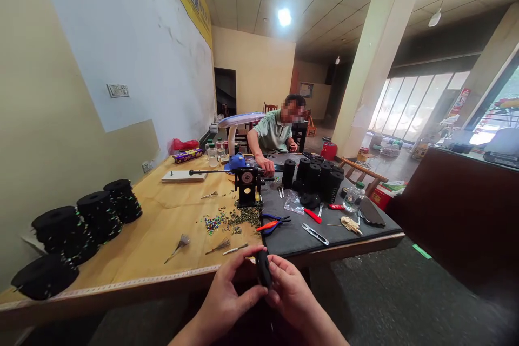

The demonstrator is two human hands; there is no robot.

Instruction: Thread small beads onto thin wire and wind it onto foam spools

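Both my hands meet just in front of the table's near edge, holding one black disc-shaped spool. My left hand (230, 286) has its thumb and fingers on the left side of the black spool (263, 267). On its right side, the fingers of my right hand (288, 285) are bent against it. The spool stands on edge, its narrow side toward me. Beyond it on the table lie pliers (272, 224) with blue and orange handles, silver snips (315, 233) and scattered colored beads (213, 223).
A black winding device (247, 186) with a long rod stands mid-table. Stacked black spools are at the left (97, 216) and the right (312, 175). Across the table sits a person (272, 132), one hand near the device. A phone (371, 213) lies at the right.
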